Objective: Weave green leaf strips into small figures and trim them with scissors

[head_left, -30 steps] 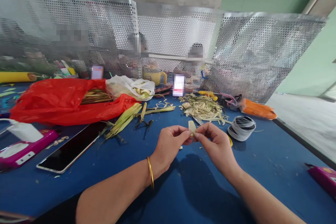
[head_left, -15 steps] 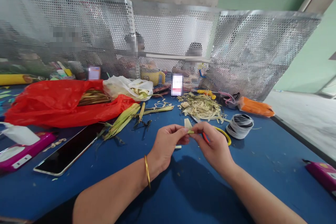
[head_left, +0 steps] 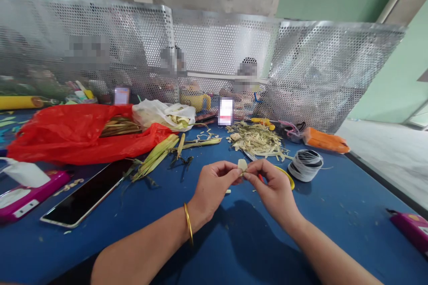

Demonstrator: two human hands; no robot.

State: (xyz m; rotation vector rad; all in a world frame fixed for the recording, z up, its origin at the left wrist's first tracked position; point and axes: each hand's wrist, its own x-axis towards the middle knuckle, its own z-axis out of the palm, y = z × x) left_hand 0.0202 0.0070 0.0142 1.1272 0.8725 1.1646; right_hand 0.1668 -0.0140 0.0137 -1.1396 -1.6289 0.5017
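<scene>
A small pale piece of corn husk (head_left: 242,164) stands up between my two hands above the blue table. My left hand (head_left: 214,187), with a gold bangle on its wrist, pinches its lower left side between thumb and fingers. From the other side, my right hand (head_left: 269,185) grips its lower edge with thumb and forefinger. Partly behind my right hand lie scissors (head_left: 287,177) with red and yellow handles, their blades pointing away. A short pale strip (head_left: 228,192) rests on the table below my left hand.
Husk shreds (head_left: 257,140) lie heaped beyond my hands, a spool of white thread (head_left: 305,165) to their right. On the left are green husks (head_left: 155,156), a red plastic bag (head_left: 67,131), a dark phone (head_left: 87,196) and a purple power strip (head_left: 36,198). A perforated metal screen (head_left: 220,40) spans the back.
The husk piece has turned in my fingers and shows a broader, rounded upper part. My right hand has come slightly closer to my left. The whole view has shifted slightly.
</scene>
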